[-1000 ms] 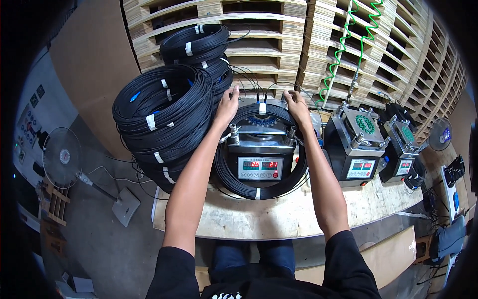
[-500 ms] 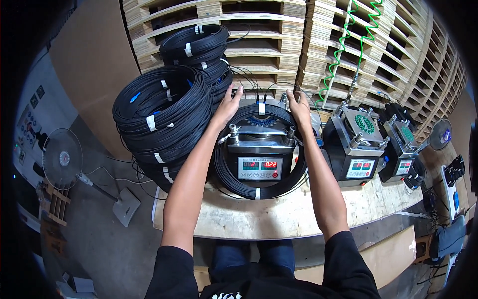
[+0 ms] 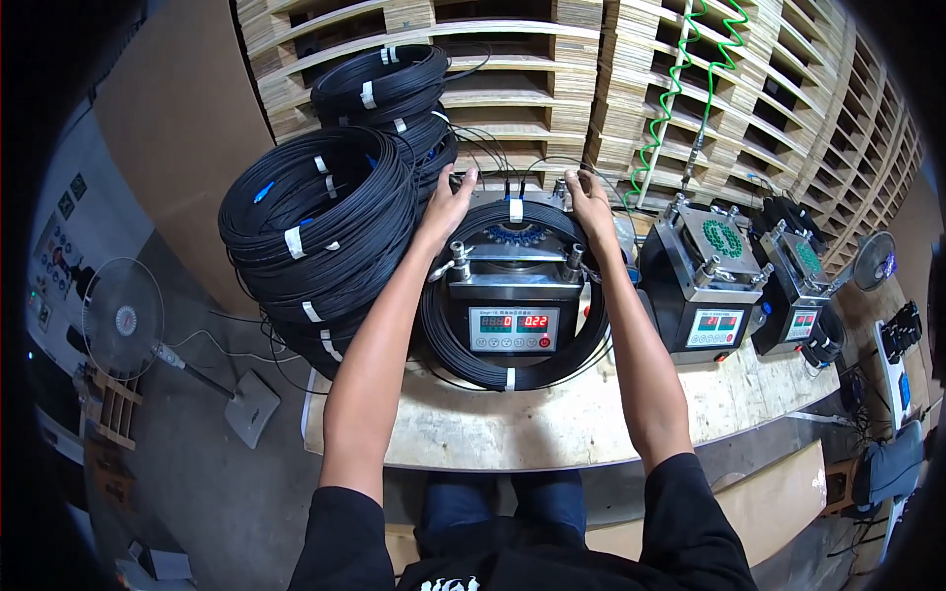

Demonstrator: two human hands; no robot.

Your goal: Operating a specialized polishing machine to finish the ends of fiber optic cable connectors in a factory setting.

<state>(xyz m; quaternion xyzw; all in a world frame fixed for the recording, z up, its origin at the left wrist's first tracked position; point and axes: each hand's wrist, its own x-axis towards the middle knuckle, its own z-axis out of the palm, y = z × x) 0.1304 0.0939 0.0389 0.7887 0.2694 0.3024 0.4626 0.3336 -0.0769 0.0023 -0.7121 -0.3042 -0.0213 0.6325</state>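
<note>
A black polishing-type machine [image 3: 514,279] with a metal top, corner posts and a lit red display stands in front of me on the wooden table. A coil of black cable [image 3: 505,377] with white tape bands hangs around it, and thin leads run up behind. My left hand [image 3: 448,209] is raised by the coil's upper left, fingers apart and empty. By a rear post at the upper right is my right hand [image 3: 591,205], its thumb and fingers parted with nothing seen between them. Its contact with the post or coil I cannot tell.
Tall stacks of black cable coils [image 3: 296,241] stand at the left. Two similar machines [image 3: 705,261] sit to the right on the wooden table [image 3: 473,438]. Pallets [image 3: 522,89] rise behind, with a green coiled hose [image 3: 654,143]. A floor fan [image 3: 126,317] is at far left.
The left digit on the front machine's display has changed. My left fingers have curled slightly, and my right fingers have shifted a little. The view has moved slightly; the coil remains around the machine.
</note>
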